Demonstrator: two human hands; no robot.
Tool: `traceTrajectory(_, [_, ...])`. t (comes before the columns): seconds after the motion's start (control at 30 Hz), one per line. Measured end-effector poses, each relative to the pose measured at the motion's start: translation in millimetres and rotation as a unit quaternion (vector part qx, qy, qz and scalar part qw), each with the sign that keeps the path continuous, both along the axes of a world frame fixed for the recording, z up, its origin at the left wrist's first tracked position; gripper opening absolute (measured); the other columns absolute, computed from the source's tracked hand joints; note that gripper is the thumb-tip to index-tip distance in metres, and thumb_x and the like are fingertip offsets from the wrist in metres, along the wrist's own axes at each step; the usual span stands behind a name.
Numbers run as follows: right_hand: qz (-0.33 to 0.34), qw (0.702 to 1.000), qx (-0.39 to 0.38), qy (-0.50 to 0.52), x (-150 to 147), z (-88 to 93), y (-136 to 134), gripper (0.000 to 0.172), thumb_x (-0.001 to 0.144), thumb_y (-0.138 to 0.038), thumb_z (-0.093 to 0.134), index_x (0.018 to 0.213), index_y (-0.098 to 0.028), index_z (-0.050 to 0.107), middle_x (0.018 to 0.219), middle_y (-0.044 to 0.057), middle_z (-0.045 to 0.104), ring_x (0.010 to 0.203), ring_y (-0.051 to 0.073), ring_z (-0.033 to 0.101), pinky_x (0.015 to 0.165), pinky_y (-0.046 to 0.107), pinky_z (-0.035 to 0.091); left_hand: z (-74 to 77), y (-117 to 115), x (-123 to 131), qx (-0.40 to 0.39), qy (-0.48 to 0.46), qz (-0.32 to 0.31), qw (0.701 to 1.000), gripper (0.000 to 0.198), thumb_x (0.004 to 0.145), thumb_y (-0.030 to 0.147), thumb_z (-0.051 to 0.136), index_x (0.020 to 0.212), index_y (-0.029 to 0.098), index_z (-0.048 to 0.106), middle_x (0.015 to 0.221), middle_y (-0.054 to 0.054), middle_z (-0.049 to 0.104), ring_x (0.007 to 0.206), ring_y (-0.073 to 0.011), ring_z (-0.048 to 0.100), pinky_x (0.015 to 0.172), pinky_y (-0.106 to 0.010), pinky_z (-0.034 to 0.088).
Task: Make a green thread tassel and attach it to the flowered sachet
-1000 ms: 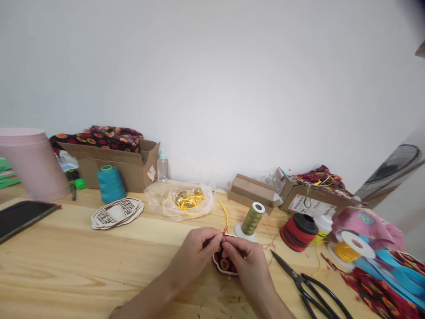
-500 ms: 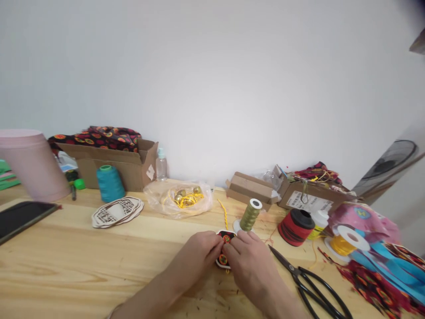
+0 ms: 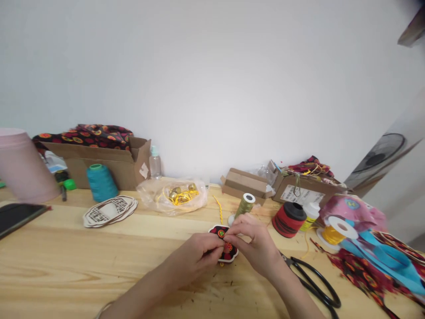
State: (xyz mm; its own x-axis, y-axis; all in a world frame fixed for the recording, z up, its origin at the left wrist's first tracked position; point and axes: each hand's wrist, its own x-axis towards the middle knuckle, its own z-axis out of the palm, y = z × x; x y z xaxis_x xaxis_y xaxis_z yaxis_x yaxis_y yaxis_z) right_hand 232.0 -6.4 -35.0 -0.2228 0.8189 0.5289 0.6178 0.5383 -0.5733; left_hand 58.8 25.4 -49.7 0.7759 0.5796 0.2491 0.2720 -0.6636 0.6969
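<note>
A small white-edged plaque with scalloped sides, faced in black fabric with red, orange and green motifs, lies on the table in front of me. My left hand is closed at its left side, thumb and fingertips on the fabric. Over its right part, my right hand is closed in a pinch, fingertips meeting the left ones near the middle. What that pinch holds is too small to make out. A yellow loop shows at the plaque's lower edge. Yellow twisted cord lies beyond it.
Black-handled scissors lie partly under my right forearm. Behind that hand stands an olive thread spool. A plastic bag with bells, stacked wooden cutouts and a teal thread cone sit leftward. Red cord roll is right.
My right hand has lifted from pressing flat on the plaque into a raised pinch, uncovering more of its right side. My left fingers stay on the fabric. The view has shifted slightly right.
</note>
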Motion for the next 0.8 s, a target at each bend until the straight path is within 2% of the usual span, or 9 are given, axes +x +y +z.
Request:
traceTrajectory(0.23, [-0.01, 0.991, -0.079, 0.106, -9.9, -3.2, 0.8, 0.014, 0.074, -0.018, 0.059, 0.061, -0.018, 0.066, 0.056, 0.0, 0.058, 0.055, 0.011, 0.05, 0.052, 0.021, 0.039, 1.9, 2.2, -3.2, -0.021, -0.037, 0.03, 0.999, 0.03, 0.085, 0.026, 0.032, 0.065, 0.016, 0.052, 0.062, 0.002, 0.048, 0.06, -0.0102, 0.042, 0.056, -0.019, 0.032])
traceTrajectory(0.33, [-0.009, 0.994, -0.049, 0.097, -13.2, -7.7, 0.3, 0.016, 0.077, -0.02, 0.056, 0.064, -0.018, 0.065, 0.059, 0.0, 0.058, 0.056, 0.012, 0.05, 0.052, 0.021, 0.04, 3.4, 4.0, -5.6, -0.032, -0.062, 0.052, 0.996, 0.03, 0.085, 0.028, 0.033, 0.065, 0.016, 0.051, 0.063, 0.002, 0.05, 0.061, -0.0109, 0.044, 0.058, -0.019, 0.033])
traceTrajectory(0.47, [-0.014, 0.996, 0.08, -0.04, -16.2, -10.6, -1.1, 0.017, 0.083, -0.018, 0.047, 0.078, -0.018, 0.063, 0.068, 0.004, 0.059, 0.065, 0.014, 0.051, 0.058, 0.025, 0.038, 3.9, 5.0, -6.8, -0.031, -0.072, 0.103, 0.992, 0.031, 0.086, 0.028, 0.032, 0.06, 0.017, 0.046, 0.058, 0.003, 0.044, 0.058, -0.0104, 0.04, 0.055, -0.02, 0.031])
traceTrajectory(0.57, [-0.044, 0.972, 0.157, -0.168, -18.0, -9.5, -2.9, 0.024, 0.087, -0.02, 0.04, 0.078, -0.017, 0.062, 0.065, 0.004, 0.056, 0.06, 0.015, 0.045, 0.054, 0.026, 0.031, 2.4, 3.3, -4.6, -0.031, -0.072, 0.128, 0.989, 0.031, 0.086, 0.028, 0.032, 0.059, 0.017, 0.043, 0.057, 0.004, 0.044, 0.057, -0.0103, 0.04, 0.055, -0.021, 0.03])
traceTrajectory(0.7, [-0.055, 0.942, 0.189, -0.272, -20.1, -10.3, -5.0, 0.032, 0.09, -0.019, 0.033, 0.069, -0.017, 0.058, 0.06, 0.003, 0.052, 0.057, 0.015, 0.039, 0.052, 0.027, 0.026, -1.7, 0.4, 0.0, -0.029, -0.053, 0.14, 0.988, 0.032, 0.086, 0.028, 0.032, 0.059, 0.017, 0.044, 0.059, 0.003, 0.048, 0.057, -0.0102, 0.042, 0.054, -0.021, 0.03])
traceTrajectory(0.8, [-0.041, 0.937, 0.196, -0.287, -20.7, -11.3, -5.9, 0.033, 0.089, -0.017, 0.032, 0.066, -0.016, 0.056, 0.059, 0.002, 0.05, 0.056, 0.015, 0.039, 0.052, 0.027, 0.025, -3.5, 0.1, 1.3, -0.018, -0.034, 0.142, 0.989, 0.032, 0.086, 0.028, 0.034, 0.057, 0.017, 0.043, 0.057, 0.004, 0.047, 0.056, -0.01, 0.042, 0.053, -0.021, 0.029])
